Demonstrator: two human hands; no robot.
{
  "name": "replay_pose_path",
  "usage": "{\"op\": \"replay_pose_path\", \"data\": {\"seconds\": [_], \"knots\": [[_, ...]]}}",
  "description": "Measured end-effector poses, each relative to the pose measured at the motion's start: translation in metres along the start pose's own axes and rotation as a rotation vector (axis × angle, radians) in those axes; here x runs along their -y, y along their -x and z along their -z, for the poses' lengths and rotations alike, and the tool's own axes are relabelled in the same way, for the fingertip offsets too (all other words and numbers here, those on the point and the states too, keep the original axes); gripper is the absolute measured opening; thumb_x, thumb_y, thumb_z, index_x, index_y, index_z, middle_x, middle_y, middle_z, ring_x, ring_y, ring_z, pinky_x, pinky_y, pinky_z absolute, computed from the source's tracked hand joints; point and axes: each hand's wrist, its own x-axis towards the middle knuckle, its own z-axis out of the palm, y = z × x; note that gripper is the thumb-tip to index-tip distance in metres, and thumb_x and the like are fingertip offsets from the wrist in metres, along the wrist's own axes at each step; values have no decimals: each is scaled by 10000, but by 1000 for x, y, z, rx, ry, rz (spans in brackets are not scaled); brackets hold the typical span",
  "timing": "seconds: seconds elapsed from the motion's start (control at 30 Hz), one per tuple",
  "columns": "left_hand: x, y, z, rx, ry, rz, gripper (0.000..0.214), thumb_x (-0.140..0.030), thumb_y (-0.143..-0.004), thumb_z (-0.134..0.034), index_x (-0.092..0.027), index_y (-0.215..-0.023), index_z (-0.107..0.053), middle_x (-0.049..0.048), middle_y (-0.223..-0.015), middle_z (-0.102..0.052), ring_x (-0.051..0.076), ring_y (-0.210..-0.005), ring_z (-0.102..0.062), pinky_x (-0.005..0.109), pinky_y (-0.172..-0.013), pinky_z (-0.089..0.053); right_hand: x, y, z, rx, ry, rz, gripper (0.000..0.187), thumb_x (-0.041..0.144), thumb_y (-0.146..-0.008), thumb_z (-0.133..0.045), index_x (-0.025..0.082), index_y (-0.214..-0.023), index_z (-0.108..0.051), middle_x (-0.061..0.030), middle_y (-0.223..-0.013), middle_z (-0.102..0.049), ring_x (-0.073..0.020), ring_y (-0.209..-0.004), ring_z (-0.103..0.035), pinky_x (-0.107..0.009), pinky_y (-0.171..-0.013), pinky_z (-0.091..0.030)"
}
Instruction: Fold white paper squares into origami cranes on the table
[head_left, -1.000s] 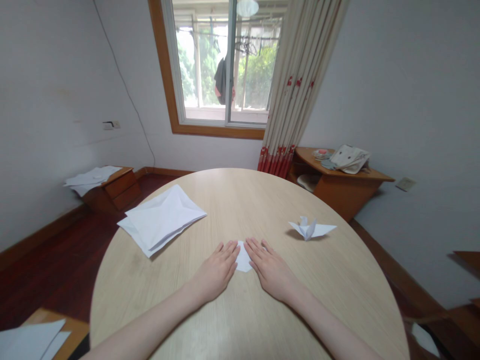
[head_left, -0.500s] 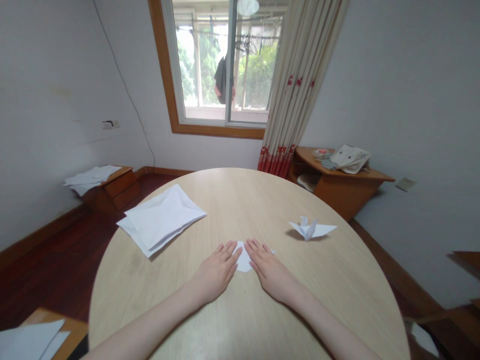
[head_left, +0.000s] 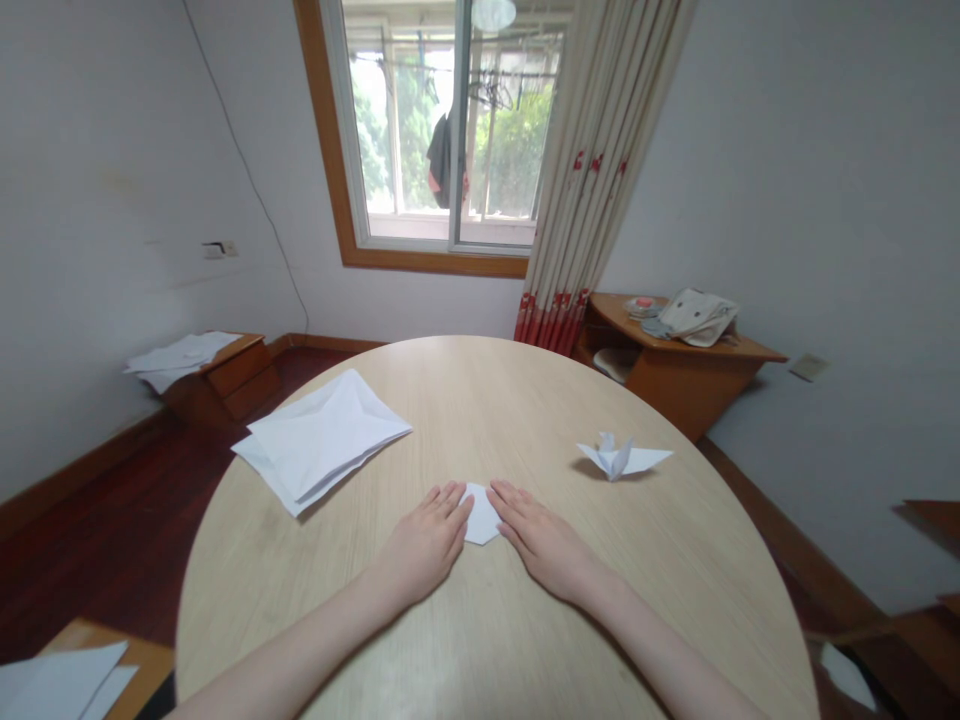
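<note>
A small folded piece of white paper (head_left: 481, 518) lies flat on the round wooden table (head_left: 480, 400), between my two hands. My left hand (head_left: 431, 538) rests flat with its fingers stretched out over the paper's left edge. From the other side, my right hand (head_left: 536, 535) lays its extended fingers on the right edge. Both hands cover the sides of the paper, so its full outline is hidden. To the right, apart from my hands, stands a folded paper crane (head_left: 616, 460) with spread wings.
Several white sheets (head_left: 322, 440) are stacked on the table's left side. A wooden cabinet (head_left: 675, 390) with a cloth bag (head_left: 697, 318) stands at the back right, beside the curtain (head_left: 592, 170). More paper (head_left: 60, 680) lies on a seat at the lower left.
My left hand has slid slightly left, and a little more of the paper's middle shows. My right hand stays almost where it was on the right edge.
</note>
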Motion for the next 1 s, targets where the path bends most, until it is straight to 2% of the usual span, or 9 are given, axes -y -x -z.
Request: {"op": "replay_pose_path", "data": {"seconds": [0.13, 0.27, 0.47, 0.63, 0.83, 1.0], "knots": [[0, -1, -1, -34, -20, 37, 359, -244, -970, -356, -109, -1260, -517, 173, -1379, -488, 269, -1292, -444, 464, -1068, -381, 2, 0, 2, 38, -93, -15, 481, 311, -988, -344, 190, -1453, -315, -94, -1508, -291, -199, -1393, -261, -454, -1145, -249], [0, 0, -4, -41, 28, 46, 370, -244, -967, -357, -111, -1281, -500, 170, -1394, -469, 264, -1303, -430, 461, -1073, -381, 0, 2, 4, 75, -83, -33, 512, 371, -986, -360, 194, -1461, -293, -90, -1520, -253, -214, -1410, -202, -473, -1150, -223], [2, 2, -3, 0, 92, 45, 383, -225, -970, -364, -108, -1320, -468, 158, -1439, -411, 249, -1341, -367, 432, -1090, -367, -4, 6, 10, 133, -6, -108, 630, 451, -969, -365, 91, -1471, -239, -147, -1528, -185, -231, -1418, -151, -450, -1161, -192], [4, 2, 2, 74, 123, 11, 460, -337, -987, -391, -100, -1381, -405, 165, -1461, -359, 257, -1363, -318, 448, -1106, -335, -6, 7, 7, 104, 69, -117, 648, 483, -961, -368, 92, -1466, -259, -159, -1521, -207, -248, -1417, -150, -481, -1158, -188], [9, 2, 0, 55, 163, -15, 496, -386, -964, -461, -184, -1410, -384, 133, -1473, -346, 248, -1363, -317, 439, -1103, -343, -5, 6, 4, 40, 108, 3, 564, 411, -980, -369, 169, -1475, -248, -123, -1513, -247, -240, -1412, -182, -518, -1146, -206], [10, 2, 1, 71, 189, -4, 462, -364, -953, -494, -198, -1381, -435, 123, -1471, -358, 243, -1368, -309, 436, -1108, -331, 2, 4, 9, 62, 57, 69, 511, 330, -980, -401, 195, -1460, -287, -95, -1507, -270, -229, -1405, -206, -503, -1142, -239]]}}
